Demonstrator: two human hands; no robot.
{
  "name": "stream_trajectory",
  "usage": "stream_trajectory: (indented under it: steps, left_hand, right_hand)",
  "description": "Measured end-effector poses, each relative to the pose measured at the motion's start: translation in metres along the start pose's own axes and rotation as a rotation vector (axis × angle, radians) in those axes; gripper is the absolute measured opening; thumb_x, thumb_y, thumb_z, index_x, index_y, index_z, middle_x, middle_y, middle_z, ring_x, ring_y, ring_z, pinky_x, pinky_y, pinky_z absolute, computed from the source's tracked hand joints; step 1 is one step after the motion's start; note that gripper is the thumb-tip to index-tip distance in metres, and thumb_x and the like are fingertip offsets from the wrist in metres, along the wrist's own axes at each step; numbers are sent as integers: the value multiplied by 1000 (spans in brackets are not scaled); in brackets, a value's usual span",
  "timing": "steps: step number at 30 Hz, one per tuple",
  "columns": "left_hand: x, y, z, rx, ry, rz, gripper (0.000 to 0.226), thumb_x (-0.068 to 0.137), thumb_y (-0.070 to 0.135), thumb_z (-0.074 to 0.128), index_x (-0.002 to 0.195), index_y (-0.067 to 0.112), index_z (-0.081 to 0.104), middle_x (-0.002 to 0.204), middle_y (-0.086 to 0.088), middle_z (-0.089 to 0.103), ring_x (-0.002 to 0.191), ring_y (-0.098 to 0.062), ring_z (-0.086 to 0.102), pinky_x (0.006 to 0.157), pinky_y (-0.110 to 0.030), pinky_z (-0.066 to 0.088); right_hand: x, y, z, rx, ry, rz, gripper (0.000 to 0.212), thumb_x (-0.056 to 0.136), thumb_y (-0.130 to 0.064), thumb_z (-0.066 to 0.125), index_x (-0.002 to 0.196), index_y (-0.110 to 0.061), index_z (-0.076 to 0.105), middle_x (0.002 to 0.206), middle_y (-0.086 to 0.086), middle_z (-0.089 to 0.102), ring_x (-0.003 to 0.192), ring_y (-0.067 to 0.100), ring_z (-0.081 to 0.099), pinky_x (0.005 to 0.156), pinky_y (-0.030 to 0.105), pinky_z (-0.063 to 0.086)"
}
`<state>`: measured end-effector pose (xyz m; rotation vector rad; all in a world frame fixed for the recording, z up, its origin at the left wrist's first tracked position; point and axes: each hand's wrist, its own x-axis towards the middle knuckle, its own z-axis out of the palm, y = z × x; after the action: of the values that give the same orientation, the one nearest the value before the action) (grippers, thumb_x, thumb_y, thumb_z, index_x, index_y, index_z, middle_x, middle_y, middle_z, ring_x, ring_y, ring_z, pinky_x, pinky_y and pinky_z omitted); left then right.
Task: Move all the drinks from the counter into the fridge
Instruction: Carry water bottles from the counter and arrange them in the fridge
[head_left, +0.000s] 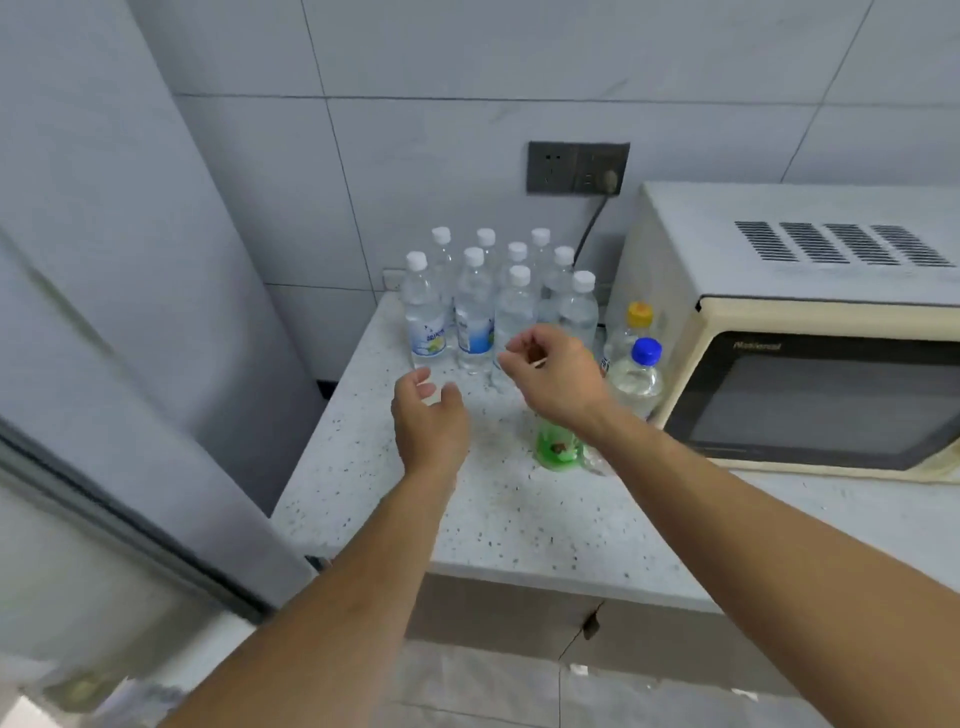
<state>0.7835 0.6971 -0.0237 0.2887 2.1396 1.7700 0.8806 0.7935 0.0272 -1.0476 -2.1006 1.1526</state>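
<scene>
White-capped water bottles (474, 312) are standing clustered on the desk (498, 509) near the microwave (810, 332); full, slick, fairly heavy, best gripped mid-body. Both the left hand (428, 415) and right hand (550, 369) are reaching, loosely curled, holding nothing

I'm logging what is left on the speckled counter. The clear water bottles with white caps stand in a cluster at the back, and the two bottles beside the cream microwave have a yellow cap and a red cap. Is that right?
Not quite. The head view shows the nearer bottle beside the cream microwave has a blue cap, not red. The rest holds: the yellow-capped bottle stands behind it, and the white-capped clear water bottles cluster at the back.
</scene>
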Motion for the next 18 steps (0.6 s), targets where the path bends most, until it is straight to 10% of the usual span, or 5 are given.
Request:
stream_trajectory:
  steps: [6,10,18]
  left_hand:
    - [61,42,40,-289,267,-59,37,94,15,56,128,27,49,131,0,54,102,-19,61,75,-24,51]
    - [103,54,57,119,160,71,54,90,17,62,140,22,42,137,-8,43,111,-29,58,86,-37,51]
    - [195,79,68,800,0,317,54,94,18,57,145,26,40,149,-4,33,127,-32,42,87,-34,39]
  right_hand:
    - [89,-28,-13,-171,14,-58,31,90,-37,64,118,-23,61,110,-4,62,92,16,60,69,23,46]
    - [142,-20,-16,-440,-88,-41,54,90,-42,63,139,-24,48,141,10,48,114,30,59,92,34,48]
    - [203,5,-17,-690,-278,-61,42,91,-39,59,129,-22,51,118,8,62,90,25,52,72,31,41]
